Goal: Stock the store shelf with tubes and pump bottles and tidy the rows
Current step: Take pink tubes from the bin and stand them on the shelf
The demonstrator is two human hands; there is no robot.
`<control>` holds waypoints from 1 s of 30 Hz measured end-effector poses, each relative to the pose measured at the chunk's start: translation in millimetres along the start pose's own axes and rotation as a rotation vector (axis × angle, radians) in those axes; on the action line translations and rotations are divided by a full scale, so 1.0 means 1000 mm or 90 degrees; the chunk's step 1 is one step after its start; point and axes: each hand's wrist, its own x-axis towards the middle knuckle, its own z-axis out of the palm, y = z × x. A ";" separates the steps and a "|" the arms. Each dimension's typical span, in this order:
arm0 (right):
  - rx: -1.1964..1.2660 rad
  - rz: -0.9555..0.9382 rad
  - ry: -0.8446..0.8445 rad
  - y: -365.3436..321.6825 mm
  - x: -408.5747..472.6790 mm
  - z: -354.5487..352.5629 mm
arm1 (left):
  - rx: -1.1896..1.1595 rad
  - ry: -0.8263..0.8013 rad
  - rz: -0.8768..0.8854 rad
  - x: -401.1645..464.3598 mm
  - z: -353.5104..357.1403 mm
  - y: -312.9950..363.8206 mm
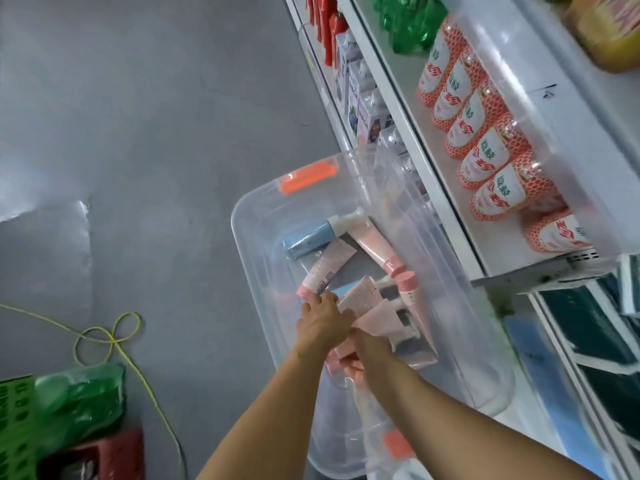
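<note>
A clear plastic bin (256, 237) with orange latches stands on the floor beside the shelf. Inside it lie several pink tubes and a blue pump bottle (311, 237) with a white pump. One pink tube (327, 268) lies near the blue bottle, another (375, 245) points toward the shelf. My left hand (323, 322) reaches into the bin and grips a pink tube (362, 296) by its flat end. My right hand (363, 358) is just below it, curled round other pink tubes (336, 365). Dark pump bottles lie partly hidden beneath the tubes.
A white store shelf (433, 161) runs along the right with red-and-white netted bottles (485, 147), green packs and cartons. Dark boxes (588, 327) fill the lower shelf. On the grey floor lie a yellow cord (114, 337) and green and red crates (52, 427).
</note>
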 end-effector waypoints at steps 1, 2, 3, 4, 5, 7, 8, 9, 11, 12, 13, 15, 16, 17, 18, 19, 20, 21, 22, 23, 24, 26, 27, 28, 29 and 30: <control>0.000 0.001 0.003 -0.001 -0.001 0.001 | 0.006 0.000 0.001 0.001 -0.001 0.000; -0.006 0.002 0.010 -0.003 -0.004 0.001 | 0.010 -0.002 0.004 0.002 -0.002 0.000; -0.022 0.002 0.017 -0.004 -0.008 0.001 | 0.013 -0.006 0.003 0.003 -0.003 0.000; -0.041 0.002 0.021 -0.004 -0.008 0.000 | 0.011 -0.011 -0.001 0.005 -0.004 0.000; -0.060 0.008 0.026 -0.004 -0.008 -0.003 | 0.002 -0.020 -0.009 0.006 -0.005 0.000; -0.066 0.012 0.018 -0.003 -0.008 -0.007 | -0.024 -0.041 -0.034 0.005 -0.007 0.002; -0.055 -0.001 0.026 -0.003 -0.007 -0.010 | -0.027 -0.053 -0.047 0.004 -0.007 0.003; -0.016 -0.001 0.023 -0.003 -0.012 -0.013 | -0.027 -0.065 -0.053 0.002 -0.007 0.003; 0.080 0.015 -0.029 -0.002 -0.017 -0.019 | -0.039 -0.085 -0.066 -0.003 -0.004 0.006; 0.112 0.018 -0.041 -0.001 -0.016 -0.022 | -0.064 -0.087 -0.079 -0.005 -0.001 0.006; 0.104 0.013 -0.032 0.002 -0.013 -0.022 | -0.111 -0.097 -0.092 -0.007 0.002 0.007; 0.032 -0.008 -0.009 0.002 -0.014 -0.021 | -0.268 -0.115 -0.109 -0.012 0.009 0.007; 0.011 -0.026 -0.001 0.003 -0.008 -0.024 | -0.336 -0.114 -0.112 -0.016 0.012 0.007; -0.011 -0.042 0.001 0.000 -0.009 -0.026 | -0.385 -0.106 -0.115 -0.021 0.014 0.007; -0.027 -0.049 0.010 -0.004 -0.015 -0.028 | -0.414 -0.093 -0.116 -0.024 0.017 0.005; -0.038 -0.055 0.016 -0.008 -0.026 -0.029 | -0.432 -0.081 -0.114 -0.030 0.018 0.004; -0.046 -0.064 0.014 -0.011 -0.036 -0.031 | -0.451 -0.075 -0.114 -0.036 0.019 0.004; -0.054 -0.078 0.008 -0.013 -0.044 -0.033 | -0.478 -0.074 -0.118 -0.043 0.020 0.005; -0.067 -0.097 0.001 -0.014 -0.054 -0.035 | -0.508 -0.074 -0.124 -0.050 0.019 0.006; -0.080 -0.113 -0.009 -0.015 -0.063 -0.037 | -0.541 -0.070 -0.128 -0.058 0.017 0.007; -0.088 -0.128 -0.018 -0.014 -0.071 -0.039 | -0.563 -0.060 -0.127 -0.065 0.014 0.007; -0.087 -0.162 -0.042 -0.013 -0.089 -0.041 | -0.594 -0.038 -0.100 -0.081 0.009 0.005; -0.081 -0.183 -0.060 -0.011 -0.098 -0.043 | -0.615 -0.030 -0.086 -0.090 0.007 0.004; -0.073 -0.203 -0.077 -0.008 -0.109 -0.046 | -0.631 -0.022 -0.075 -0.099 0.004 0.003; -0.065 -0.224 -0.097 -0.005 -0.121 -0.049 | -0.646 -0.012 -0.063 -0.110 0.003 0.000; -0.058 -0.244 -0.116 -0.001 -0.133 -0.052 | -0.659 -0.006 -0.042 -0.122 0.001 -0.002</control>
